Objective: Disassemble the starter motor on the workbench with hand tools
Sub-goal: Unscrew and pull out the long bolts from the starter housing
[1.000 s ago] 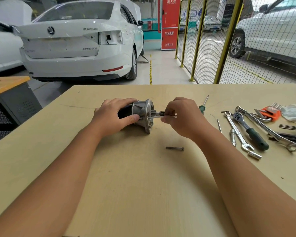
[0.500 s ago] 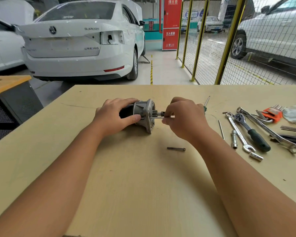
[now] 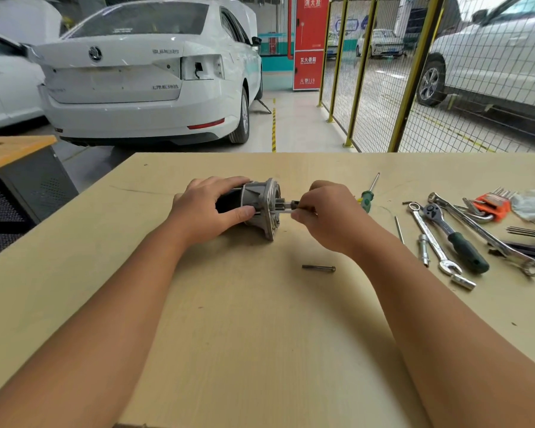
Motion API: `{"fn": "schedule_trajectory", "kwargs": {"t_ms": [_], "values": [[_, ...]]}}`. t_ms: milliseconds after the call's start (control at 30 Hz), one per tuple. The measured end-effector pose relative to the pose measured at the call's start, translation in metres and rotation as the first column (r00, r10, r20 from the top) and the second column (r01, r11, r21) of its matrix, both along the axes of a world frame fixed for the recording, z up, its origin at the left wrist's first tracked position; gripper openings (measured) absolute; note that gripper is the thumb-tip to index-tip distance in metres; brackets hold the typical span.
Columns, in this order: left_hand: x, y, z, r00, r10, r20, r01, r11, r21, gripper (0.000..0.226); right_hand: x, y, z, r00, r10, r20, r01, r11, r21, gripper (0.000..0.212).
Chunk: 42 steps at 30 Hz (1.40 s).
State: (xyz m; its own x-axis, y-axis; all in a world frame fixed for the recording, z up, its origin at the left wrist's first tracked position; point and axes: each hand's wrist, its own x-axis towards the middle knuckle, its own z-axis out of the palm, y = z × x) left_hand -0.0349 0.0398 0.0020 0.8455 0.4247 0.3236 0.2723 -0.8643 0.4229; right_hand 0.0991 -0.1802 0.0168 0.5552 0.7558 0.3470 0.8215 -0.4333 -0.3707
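Progress: the grey cast-metal starter motor with a dark cylindrical body (image 3: 261, 208) is judged to be partly disassembled; one dark long bolt (image 3: 318, 268) already lies loose on the pale wooden worktop (image 3: 260, 350).
In hand: a second slim silver through-bolt (image 3: 283, 212) is being drawn out of the flanged end housing, as far as can be judged.
Left: the housing, body and inner parts are not yet separated.
Left hand (image 3: 204, 211): the grip is wrapped round the motor's dark body, thumb pressed near the flange.
Right hand (image 3: 328, 211): the grip is closed to a fingertip pinch on the silver bolt; whether the short shaft beside it is also touched cannot be told.
Motor position: lying on its side on the worktop, between the two hands, flange towards the right hand.
Tools: a green-handled ratchet (image 3: 454, 237) and a silver combination spanner (image 3: 433, 239) lie unused, well apart to the right.
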Motion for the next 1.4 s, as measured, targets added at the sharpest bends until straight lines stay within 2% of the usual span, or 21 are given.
{"fn": "schedule_trajectory", "kwargs": {"t_ms": [133, 233, 333, 433, 533, 600, 733, 900, 1100, 1300, 1400], "values": [[0.000, -0.001, 0.000, 1.000, 0.001, 0.003, -0.001, 1.000, -0.005, 0.074, -0.005, 0.001, 0.001, 0.978, -0.130, 0.161, 0.123, 0.991, 0.051, 0.013], [0.000, -0.001, 0.000, 1.000, 0.002, 0.000, -0.002, 1.000, -0.006, 0.075, -0.008, 0.002, 0.002, 0.964, -0.178, 0.196, 0.164, 0.983, 0.085, 0.009], [0.000, -0.001, 0.001, 1.000, 0.000, -0.001, 0.000, 1.000, -0.010, 0.075, -0.012, 0.004, 0.003, 0.972, -0.177, 0.155, 0.162, 0.981, 0.104, 0.008], [0.000, -0.002, 0.001, 1.000, 0.002, 0.000, -0.002, 1.000, -0.013, 0.075, -0.009, 0.003, 0.002, 0.996, -0.085, 0.031, 0.080, 0.988, 0.131, 0.011], [0.000, -0.002, 0.001, 1.000, 0.006, -0.002, -0.006, 1.000, -0.012, 0.076, -0.005, 0.001, 0.001, 0.999, 0.002, -0.045, 0.002, 0.995, 0.101, 0.012], [0.000, -0.003, 0.002, 1.000, 0.007, -0.005, -0.007, 1.000, -0.015, 0.076, -0.002, 0.000, 0.000, 0.997, 0.015, -0.069, -0.011, 0.999, 0.050, 0.022], [-0.002, -0.002, 0.003, 1.000, -0.006, -0.030, 0.006, 1.000, -0.014, 0.074, 0.000, 0.001, 0.000, 0.999, 0.013, -0.035, -0.013, 1.000, -0.015, 0.024], [-0.003, -0.002, 0.003, 1.000, -0.022, -0.021, 0.022, 0.999, -0.026, 0.072, -0.006, 0.002, 0.002, 0.991, -0.101, 0.092, 0.098, 0.994, 0.041, 0.014], [-0.002, -0.001, 0.001, 1.000, -0.016, -0.020, 0.016, 1.000, -0.014, 0.066, -0.011, 0.003, 0.002, 0.978, -0.153, 0.142, 0.140, 0.986, 0.095, 0.008], [0.001, 0.001, 0.001, 1.000, -0.003, 0.003, 0.003, 1.000, -0.030, 0.051, -0.008, 0.000, 0.001, 0.995, -0.102, -0.012, 0.102, 0.992, 0.080, 0.013], [0.001, 0.001, 0.001, 1.000, -0.005, 0.002, 0.005, 0.999, -0.038, 0.051, -0.004, -0.002, 0.000, 0.996, -0.075, -0.048, 0.076, 0.997, 0.024, 0.030]]}}
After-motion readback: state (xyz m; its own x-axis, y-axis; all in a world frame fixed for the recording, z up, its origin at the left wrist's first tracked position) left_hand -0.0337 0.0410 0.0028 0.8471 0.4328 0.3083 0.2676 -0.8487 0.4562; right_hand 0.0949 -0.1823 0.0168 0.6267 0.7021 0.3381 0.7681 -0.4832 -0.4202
